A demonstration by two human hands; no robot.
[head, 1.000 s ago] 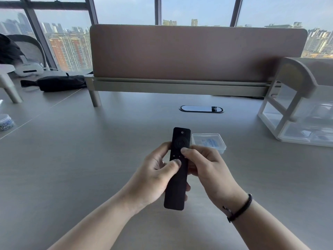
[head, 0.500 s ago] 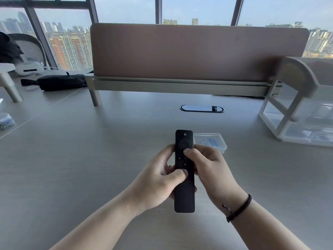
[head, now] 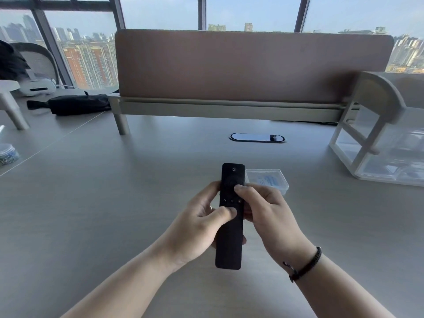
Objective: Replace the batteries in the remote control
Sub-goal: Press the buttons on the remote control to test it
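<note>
You grip the remote control point(head: 230, 216) in both your left hand point(head: 199, 226) and right hand point(head: 270, 216), just nearer you than the clear plastic box point(head: 267, 180), button side up; its battery cover looks unopened, so every step remains.

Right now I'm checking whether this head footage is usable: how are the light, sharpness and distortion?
Head view: backlit by bright windows, yet both hands and the remote are evenly lit and sharp, button icons legible; the storage rack at right is smeared; wide-angle bending bows the divider panel and window frames; the cable port reflects sky.
</note>
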